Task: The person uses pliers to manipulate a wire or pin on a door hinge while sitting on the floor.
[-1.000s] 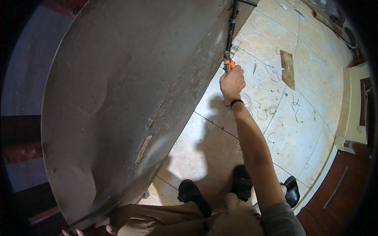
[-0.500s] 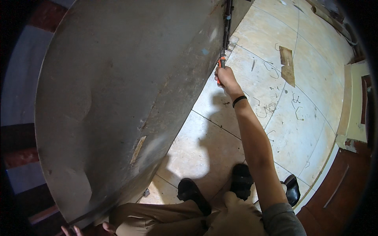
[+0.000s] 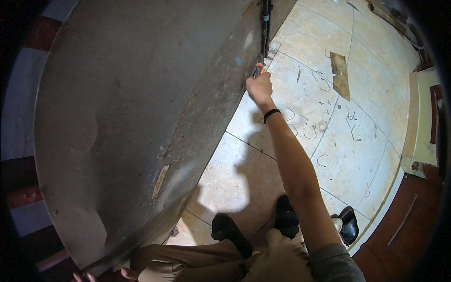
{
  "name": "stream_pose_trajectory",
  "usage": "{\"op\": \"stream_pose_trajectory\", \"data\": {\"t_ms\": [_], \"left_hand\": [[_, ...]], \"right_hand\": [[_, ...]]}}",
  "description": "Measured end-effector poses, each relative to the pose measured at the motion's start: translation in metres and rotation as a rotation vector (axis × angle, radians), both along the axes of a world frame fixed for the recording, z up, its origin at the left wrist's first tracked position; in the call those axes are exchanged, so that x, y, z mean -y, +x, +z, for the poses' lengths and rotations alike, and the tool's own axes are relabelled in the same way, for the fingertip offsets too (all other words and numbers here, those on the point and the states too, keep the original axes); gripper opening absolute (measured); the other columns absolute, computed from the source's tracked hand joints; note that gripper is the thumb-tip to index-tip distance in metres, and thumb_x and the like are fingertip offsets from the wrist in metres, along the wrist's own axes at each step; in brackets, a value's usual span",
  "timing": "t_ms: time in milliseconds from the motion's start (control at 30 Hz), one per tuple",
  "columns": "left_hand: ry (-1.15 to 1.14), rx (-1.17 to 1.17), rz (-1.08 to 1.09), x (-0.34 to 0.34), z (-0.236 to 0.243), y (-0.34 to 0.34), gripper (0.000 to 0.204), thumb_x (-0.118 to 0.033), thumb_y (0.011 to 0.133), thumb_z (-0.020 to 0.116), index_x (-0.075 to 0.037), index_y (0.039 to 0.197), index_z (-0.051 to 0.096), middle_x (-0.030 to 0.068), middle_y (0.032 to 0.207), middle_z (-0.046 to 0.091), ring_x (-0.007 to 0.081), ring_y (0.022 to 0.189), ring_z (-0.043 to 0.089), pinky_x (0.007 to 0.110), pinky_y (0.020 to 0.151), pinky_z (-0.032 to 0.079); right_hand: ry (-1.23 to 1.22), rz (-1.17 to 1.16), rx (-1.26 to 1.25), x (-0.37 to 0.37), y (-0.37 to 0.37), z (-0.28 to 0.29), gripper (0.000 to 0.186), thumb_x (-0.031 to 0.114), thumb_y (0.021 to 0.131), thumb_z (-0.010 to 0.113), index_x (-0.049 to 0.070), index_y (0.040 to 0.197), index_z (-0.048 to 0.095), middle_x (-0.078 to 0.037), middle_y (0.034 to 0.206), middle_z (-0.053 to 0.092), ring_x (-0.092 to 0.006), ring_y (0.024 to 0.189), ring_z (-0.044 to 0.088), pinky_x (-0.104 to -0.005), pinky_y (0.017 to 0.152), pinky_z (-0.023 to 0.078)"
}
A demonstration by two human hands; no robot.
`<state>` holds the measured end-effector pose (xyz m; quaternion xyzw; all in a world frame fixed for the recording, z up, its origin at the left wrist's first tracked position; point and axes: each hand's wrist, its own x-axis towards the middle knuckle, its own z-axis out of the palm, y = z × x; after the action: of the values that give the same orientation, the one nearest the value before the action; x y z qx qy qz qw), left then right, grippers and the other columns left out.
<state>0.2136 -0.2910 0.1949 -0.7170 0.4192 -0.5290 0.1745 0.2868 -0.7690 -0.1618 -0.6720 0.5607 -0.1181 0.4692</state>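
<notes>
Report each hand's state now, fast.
Right hand: closed on the orange-handled tool.
Left hand: only fingertips show at the lower edge; cannot tell.

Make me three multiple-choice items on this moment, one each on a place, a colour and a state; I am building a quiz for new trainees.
1. Where is the right hand?
A. on the floor tiles
B. at the far edge of the grey slab, beside the dark pipe
C. on the knee

2. What colour is the grip of the tool in that hand?
A. orange
B. blue
C. green

3. How is the right hand?
A. open and flat
B. closed around the tool
C. out of view

Answers: 1 B, the arm stretches out to that edge; 2 A, orange shows above the fist; 3 B, the fingers wrap the handle.
</notes>
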Motion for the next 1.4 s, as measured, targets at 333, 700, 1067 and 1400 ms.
{"op": "stream_pose_trajectory", "data": {"t_ms": [333,700,1067,1400], "left_hand": [[0.004,0.012,-0.007,-0.006,0.003,0.0,0.069,-0.062,0.095,0.051,-0.003,0.13,0.06,0.0242,0.133,0.062,0.0452,0.138,0.047,0.062,0.121,0.019],[0.01,0.023,-0.005,-0.015,0.006,-0.002,0.069,-0.062,0.095,0.05,-0.003,0.129,0.061,0.0245,0.132,0.063,0.0455,0.138,0.047,0.061,0.121,0.019],[0.019,0.026,-0.027,-0.019,0.006,0.001,0.069,-0.062,0.095,0.049,-0.003,0.128,0.062,0.0248,0.13,0.064,0.0457,0.138,0.047,0.06,0.122,0.019],[0.046,0.054,-0.05,-0.033,0.013,0.006,0.069,-0.062,0.095,0.048,-0.003,0.127,0.063,0.0251,0.129,0.065,0.0459,0.137,0.047,0.059,0.122,0.018]], "right_hand": [[0.06,0.05,0.028,0.003,0.006,-0.019,0.062,0.023,0.085,0.062,-0.008,0.134,0.043,-0.032,0.135,0.056,-0.0452,0.122,0.06,-0.0488,0.106,0.046],[0.0,0.01,0.013,0.0,0.007,-0.028,0.049,0.018,0.083,0.062,-0.007,0.123,0.054,-0.031,0.121,0.066,-0.0456,0.115,0.065,-0.048,0.101,0.05],[0.002,-0.015,-0.131,0.019,0.014,-0.05,0.036,0.029,0.086,0.058,-0.003,0.079,0.073,-0.02,0.073,0.072,-0.0369,0.077,0.072,-0.0416,0.077,0.054],[-0.001,0.068,-0.237,0.015,0.007,-0.019,0.044,0.033,0.083,0.065,-0.003,0.106,0.073,-0.027,0.115,0.071,-0.0411,0.112,0.068,-0.0438,0.097,0.054]]}}
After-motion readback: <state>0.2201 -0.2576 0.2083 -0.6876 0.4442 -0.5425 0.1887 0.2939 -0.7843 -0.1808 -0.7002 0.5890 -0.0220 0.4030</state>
